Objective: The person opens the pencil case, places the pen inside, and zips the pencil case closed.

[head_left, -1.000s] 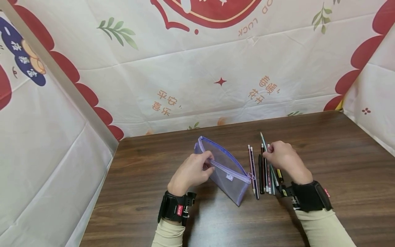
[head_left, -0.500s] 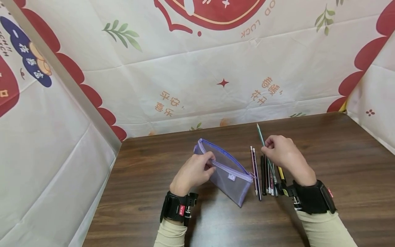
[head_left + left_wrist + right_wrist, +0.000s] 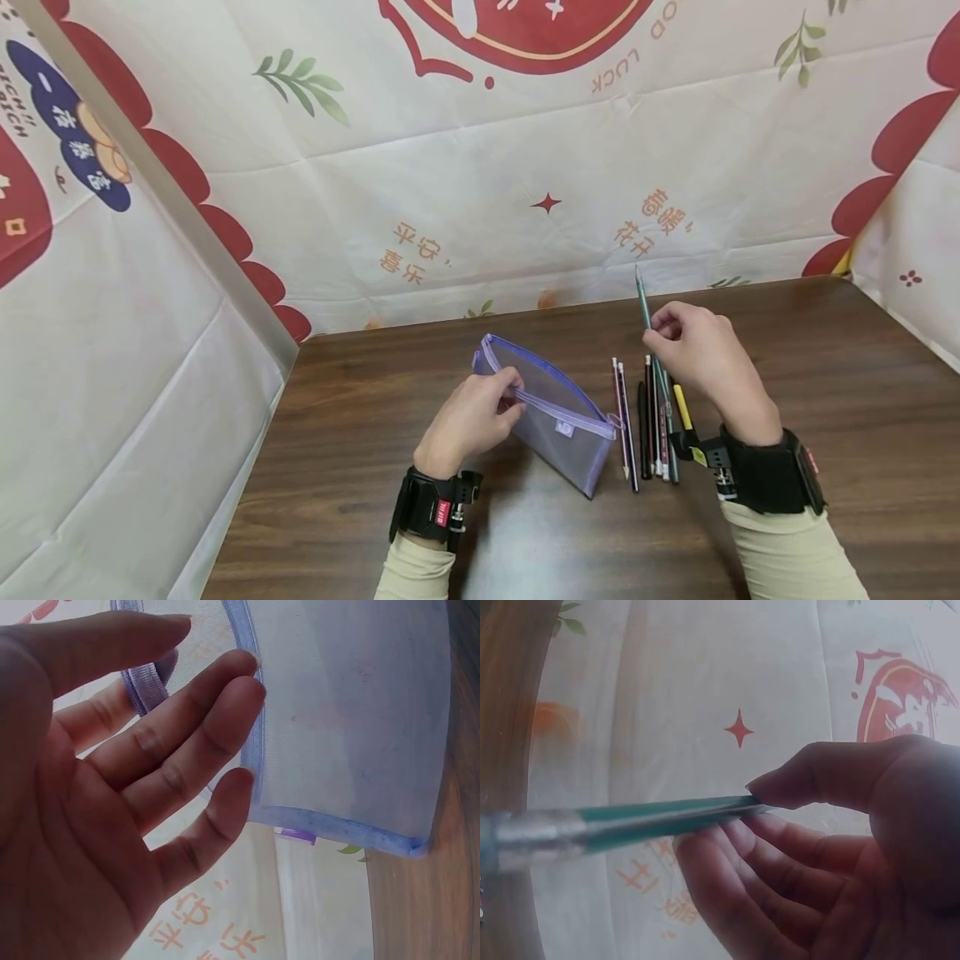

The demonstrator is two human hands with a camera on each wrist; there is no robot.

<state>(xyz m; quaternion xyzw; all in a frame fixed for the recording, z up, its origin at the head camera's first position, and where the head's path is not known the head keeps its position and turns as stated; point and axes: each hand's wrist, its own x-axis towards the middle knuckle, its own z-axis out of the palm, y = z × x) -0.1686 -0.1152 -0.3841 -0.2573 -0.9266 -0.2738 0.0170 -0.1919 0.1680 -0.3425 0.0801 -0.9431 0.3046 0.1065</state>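
Note:
A translucent purple mesh pencil case (image 3: 557,450) stands tilted on the table, its zipped mouth open. My left hand (image 3: 467,423) pinches the zipper edge (image 3: 146,688) between thumb and index finger, while the other fingers lie loosely curled beside the mesh. A teal-green pencil (image 3: 643,302), point upward, is pinched between the thumb and fingers of my right hand (image 3: 703,354). Its silver ferrule (image 3: 540,838) shows large in the right wrist view. Below that hand, several pencils and black pens (image 3: 647,417) lie side by side, just right of the case.
A yellow-and-black pen or marker (image 3: 682,407) lies at the right of the row, partly hidden by the wrist strap. The brown wooden table (image 3: 360,450) meets a printed white cloth (image 3: 465,192) at its back edge. Another cloth panel (image 3: 142,358) stands at the left.
My right hand has lifted the teal pencil up and away from the row, toward the back of the table. The left hand has kept its hold on the pencil case.

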